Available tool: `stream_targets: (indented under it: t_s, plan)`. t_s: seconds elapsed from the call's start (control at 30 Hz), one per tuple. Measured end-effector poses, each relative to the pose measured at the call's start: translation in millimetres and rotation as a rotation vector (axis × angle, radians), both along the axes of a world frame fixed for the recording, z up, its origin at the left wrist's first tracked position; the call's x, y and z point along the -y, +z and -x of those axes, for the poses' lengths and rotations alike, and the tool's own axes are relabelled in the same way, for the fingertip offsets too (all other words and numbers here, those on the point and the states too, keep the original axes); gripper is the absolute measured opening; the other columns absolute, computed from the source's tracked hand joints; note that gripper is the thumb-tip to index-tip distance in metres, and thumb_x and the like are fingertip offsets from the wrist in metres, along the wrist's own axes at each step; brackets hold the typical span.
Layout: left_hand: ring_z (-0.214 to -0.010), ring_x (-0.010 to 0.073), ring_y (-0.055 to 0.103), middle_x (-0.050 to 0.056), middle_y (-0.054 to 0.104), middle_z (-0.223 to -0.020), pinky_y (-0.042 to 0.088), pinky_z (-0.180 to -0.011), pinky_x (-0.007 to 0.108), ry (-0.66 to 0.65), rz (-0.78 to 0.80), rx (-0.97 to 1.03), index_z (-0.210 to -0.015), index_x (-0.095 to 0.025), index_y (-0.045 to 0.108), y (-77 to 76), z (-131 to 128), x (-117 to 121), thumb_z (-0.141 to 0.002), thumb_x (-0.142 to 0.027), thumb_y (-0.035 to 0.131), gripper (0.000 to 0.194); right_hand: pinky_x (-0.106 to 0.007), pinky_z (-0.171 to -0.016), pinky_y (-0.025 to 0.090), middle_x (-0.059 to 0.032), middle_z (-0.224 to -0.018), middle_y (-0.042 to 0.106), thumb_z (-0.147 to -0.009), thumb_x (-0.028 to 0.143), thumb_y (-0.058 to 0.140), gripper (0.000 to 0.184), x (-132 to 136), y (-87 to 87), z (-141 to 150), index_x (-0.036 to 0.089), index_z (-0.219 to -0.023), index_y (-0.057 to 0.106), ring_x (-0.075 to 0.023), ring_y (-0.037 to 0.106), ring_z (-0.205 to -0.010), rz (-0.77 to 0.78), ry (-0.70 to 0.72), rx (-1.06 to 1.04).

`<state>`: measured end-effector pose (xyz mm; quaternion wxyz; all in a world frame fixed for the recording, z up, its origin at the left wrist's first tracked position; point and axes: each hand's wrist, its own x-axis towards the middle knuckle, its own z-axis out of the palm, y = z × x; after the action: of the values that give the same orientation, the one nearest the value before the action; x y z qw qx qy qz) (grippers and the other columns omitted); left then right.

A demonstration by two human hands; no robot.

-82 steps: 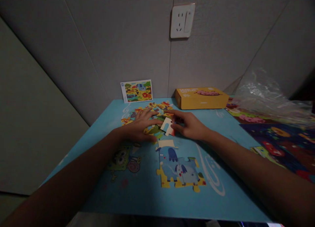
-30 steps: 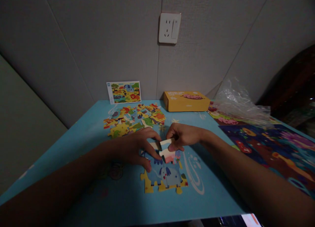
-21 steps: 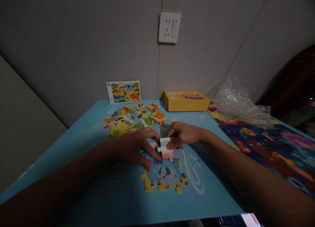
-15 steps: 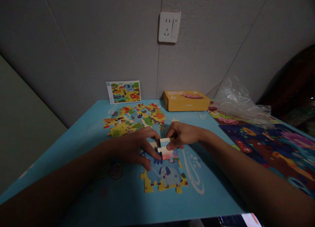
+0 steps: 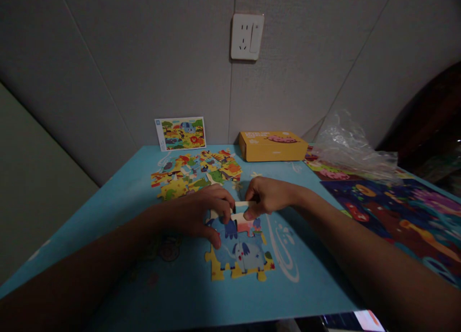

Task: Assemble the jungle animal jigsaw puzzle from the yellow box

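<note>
Two bare hands worked over a blue worktop [image 5: 173, 293], seen from above by the person leaning toward it. The right hand [image 5: 270, 196] pinched a piece [image 5: 244, 222] between thumb and bent fingers, the thumb lying on its upper right part. That piece, pale with bands of blue and pink, sat at the top of a partly joined elephant puzzle [image 5: 248, 257], touching it; whether it was fully seated could not be told. The left hand [image 5: 207, 212] was loosely spread, its thumb well apart from its curled fingers, the fingertips resting on the puzzle's upper left, just beside the piece.

Beyond the left hand lay a heap of loose pieces [image 5: 176, 188], yellow, green and orange, some overlapping. Behind the heap, a card [image 5: 182, 134] with a jungle animal scene leaned upright against the grey wall [image 5: 173, 58]. To the right of the card, near the wall, stood a yellow box [image 5: 275, 153]. Farther right, a crumpled clear bag [image 5: 349, 140] lay over colourful pictures, with a dark blue picture [image 5: 396, 212] flat in front of it. A white socket [image 5: 247, 36] was set in the wall above.
</note>
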<state>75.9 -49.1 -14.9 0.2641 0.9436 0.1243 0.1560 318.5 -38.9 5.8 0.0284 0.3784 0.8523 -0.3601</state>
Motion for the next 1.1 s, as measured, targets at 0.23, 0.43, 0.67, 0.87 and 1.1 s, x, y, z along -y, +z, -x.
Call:
stream_targets:
  t_s: [0.23, 0.43, 0.67, 0.87, 1.1]
  plan:
    - [-0.119, 0.0299, 0.046, 0.010, 0.048, -0.126, 0.039, -0.101, 0.042, 0.078, -0.044, -0.038, -0.114, -0.028, 0.065, -0.9, 2.7, -0.3, -0.062, -0.058, 0.079, 0.062, -0.025, -0.049, 0.022, 0.0078, -0.044, 0.034, -0.069, 0.045, 0.072, 0.039, 1.1, 5.3, 2.0, 0.015, -0.051, 0.055, -0.0063, 0.029, -0.047, -0.155, -0.026, 0.128]
    - [-0.118, 0.0272, 0.047, 0.006, 0.047, -0.127, 0.038, -0.102, 0.041, 0.079, -0.095, -0.070, -0.106, -0.035, 0.072, 1.2, 3.7, 1.3, -0.063, -0.050, 0.081, 0.046, -0.025, -0.048, 0.024, 0.0065, -0.044, 0.037, -0.067, 0.048, 0.074, 0.040, 2.3, 6.4, 2.6, 0.015, -0.052, 0.056, -0.0069, 0.033, -0.046, -0.188, -0.046, 0.188]
    - [-0.119, 0.0277, 0.047, 0.006, 0.048, -0.130, 0.039, -0.102, 0.042, 0.076, -0.120, -0.084, -0.105, -0.036, 0.073, -0.5, 5.1, -0.7, -0.065, -0.047, 0.082, 0.043, -0.027, -0.050, 0.025, 0.0044, -0.045, 0.043, -0.065, 0.054, 0.075, 0.043, 0.8, 3.6, 3.5, 0.016, -0.053, 0.058, -0.0083, 0.036, -0.047, -0.271, -0.072, 0.249]
    - [-0.117, 0.0262, 0.050, 0.007, 0.051, -0.125, 0.040, -0.101, 0.041, 0.082, -0.105, -0.022, -0.087, -0.027, 0.075, -0.4, 6.3, -0.8, -0.066, -0.040, 0.083, 0.026, -0.026, -0.050, 0.027, 0.0032, -0.051, 0.051, -0.064, 0.053, 0.077, 0.040, 0.5, 3.3, 2.3, 0.017, -0.058, 0.059, -0.0090, 0.041, -0.048, -0.241, -0.063, 0.212]
    - [-0.116, 0.0263, 0.049, 0.006, 0.052, -0.126, 0.040, -0.100, 0.042, 0.087, -0.112, -0.026, -0.088, -0.027, 0.074, -2.7, 6.2, -2.5, -0.065, -0.044, 0.083, 0.030, -0.024, -0.051, 0.028, 0.0011, -0.069, 0.060, -0.053, 0.058, 0.081, 0.057, 8.0, 6.1, 4.9, 0.019, -0.091, 0.063, -0.0116, 0.047, -0.056, -0.298, -0.047, 0.102]
